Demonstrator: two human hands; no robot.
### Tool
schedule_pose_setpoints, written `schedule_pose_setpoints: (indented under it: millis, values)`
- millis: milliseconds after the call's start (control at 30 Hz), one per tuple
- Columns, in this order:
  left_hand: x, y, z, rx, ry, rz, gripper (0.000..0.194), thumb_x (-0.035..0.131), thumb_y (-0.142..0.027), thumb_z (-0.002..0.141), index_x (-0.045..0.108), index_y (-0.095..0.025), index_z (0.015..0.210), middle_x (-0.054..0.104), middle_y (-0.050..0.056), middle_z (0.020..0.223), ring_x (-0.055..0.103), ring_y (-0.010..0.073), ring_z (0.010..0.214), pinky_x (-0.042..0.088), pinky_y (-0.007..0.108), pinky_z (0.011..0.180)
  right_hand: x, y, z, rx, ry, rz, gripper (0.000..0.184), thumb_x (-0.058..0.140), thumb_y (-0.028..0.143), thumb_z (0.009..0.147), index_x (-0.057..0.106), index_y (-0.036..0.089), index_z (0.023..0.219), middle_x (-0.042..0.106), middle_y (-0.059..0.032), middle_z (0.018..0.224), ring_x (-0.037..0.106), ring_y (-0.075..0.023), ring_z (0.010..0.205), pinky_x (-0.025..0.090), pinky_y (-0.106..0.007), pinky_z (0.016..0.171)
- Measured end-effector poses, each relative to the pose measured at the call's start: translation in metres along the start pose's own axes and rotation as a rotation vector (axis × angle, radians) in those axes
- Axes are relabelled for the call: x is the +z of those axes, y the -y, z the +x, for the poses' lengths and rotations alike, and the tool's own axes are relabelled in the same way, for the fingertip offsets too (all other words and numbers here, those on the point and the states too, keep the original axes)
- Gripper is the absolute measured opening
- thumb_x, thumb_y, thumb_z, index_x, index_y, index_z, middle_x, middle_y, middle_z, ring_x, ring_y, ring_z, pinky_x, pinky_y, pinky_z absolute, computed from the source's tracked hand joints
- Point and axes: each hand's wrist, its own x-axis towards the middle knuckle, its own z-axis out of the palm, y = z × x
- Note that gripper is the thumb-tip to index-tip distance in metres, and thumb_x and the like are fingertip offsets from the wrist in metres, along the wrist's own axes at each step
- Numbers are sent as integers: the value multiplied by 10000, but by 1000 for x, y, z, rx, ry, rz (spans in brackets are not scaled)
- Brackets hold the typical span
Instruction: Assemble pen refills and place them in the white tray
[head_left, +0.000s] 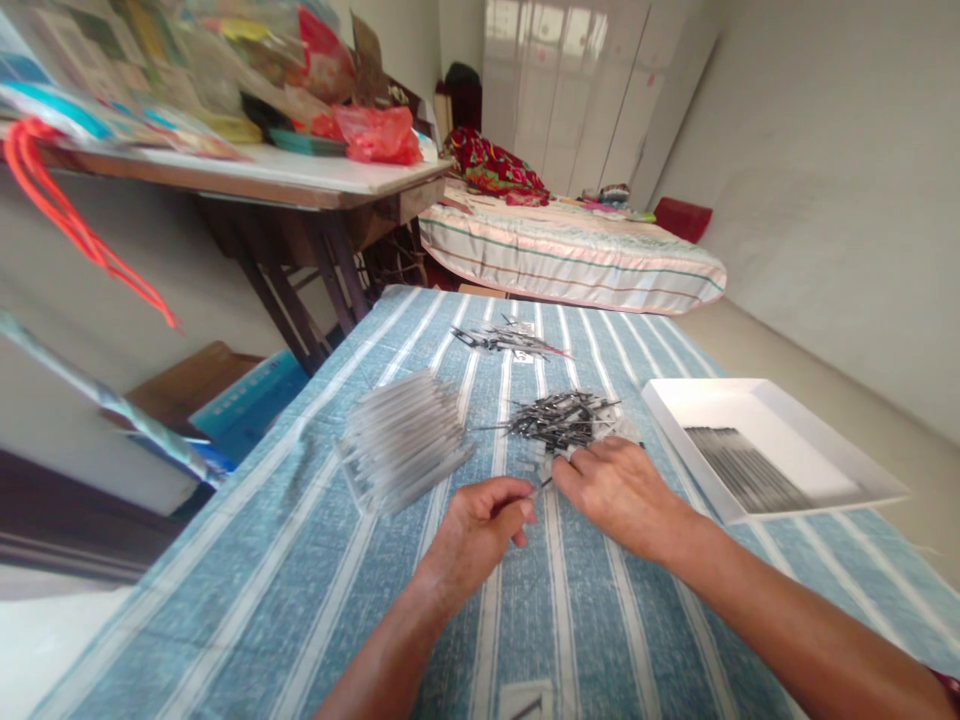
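My left hand (487,515) is closed, thumb against forefinger, on a thin dark-and-clear stick (541,487) whose far end meets the fingers of my right hand (611,490). That hand is curled too, its fingertips partly hidden. The stick looks like a slim pen part, though blur leaves its exact kind unclear. Just beyond my right hand lies a loose pile of small black and clear pieces (559,418). To the left of my hands, a bundle of clear slender tubes (405,430) lies side by side, smeared by motion.
At right stands a white open tray (825,440) with a row of dark slim sticks (742,468) inside. A smaller heap of thin dark pieces (510,342) lies farther back on the striped tablecloth (300,560). A cluttered desk (300,180) borders the left; behind is a bed (577,250).
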Motion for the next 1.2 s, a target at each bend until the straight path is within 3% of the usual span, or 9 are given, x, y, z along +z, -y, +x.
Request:
schedule_pose_setpoints:
  millis: [167,300,433,500,600,700,767,867,1200]
  values:
    - [-1,-1,-1,21,39,-29,143,562,-238,716,671,-151,744,521,-45,482,390,79,424,292,208,433,0,11,-3,-51,-131,1,147,458,120,852,558,151,749,574,-41,601,529,-147,562,336,-283,570]
    - [-1,-1,-2,113,56,-160,135,591,-242,718,669,-149,778,539,-37,517,437,84,474,332,197,449,-7,14,-15,-62,-362,72,234,401,126,884,591,147,1019,573,-19,570,530,-150,551,366,-290,575]
    - [-1,-2,-4,175,-37,-379,167,651,-237,694,653,-144,833,644,18,670,524,107,556,401,208,490,-1,-4,-34,137,-479,305,255,406,200,896,609,175,1049,665,-42,708,582,-133,605,427,-263,635]
    - [-1,-3,-5,203,-38,-439,150,659,-220,691,652,-144,819,663,35,728,538,106,567,410,209,495,10,-15,-41,276,-413,401,240,424,246,886,643,185,964,690,-48,783,615,-139,651,439,-249,648]
    - [-1,-3,-5,220,-24,-477,119,658,-206,698,652,-147,800,662,35,730,538,100,562,408,204,491,31,-23,-44,406,-165,513,239,435,270,868,665,205,866,691,-21,739,625,-147,645,421,-233,607]
    - [1,-1,-4,222,-3,-498,137,657,-206,704,655,-149,828,660,39,723,537,100,558,405,205,485,48,-22,-42,448,77,537,200,474,270,837,667,225,811,682,-3,692,625,-159,652,383,-230,587]
    - [1,1,-3,220,8,-515,213,654,-208,708,656,-161,916,656,36,709,528,97,547,394,203,475,55,-19,-40,458,165,509,173,496,264,820,664,228,797,682,-6,699,627,-169,679,360,-232,584]
    - [0,5,-2,214,37,-515,298,639,-208,721,645,-191,1019,650,21,695,501,83,528,378,193,466,61,-18,-36,480,220,475,172,494,268,822,661,230,831,688,-17,735,629,-176,714,339,-234,584]
    - [1,11,-2,137,109,-420,215,615,-222,762,647,-202,973,649,12,687,486,72,525,377,179,470,63,-26,-29,525,268,417,210,454,242,835,664,244,843,691,-24,780,628,-186,762,327,-241,584]
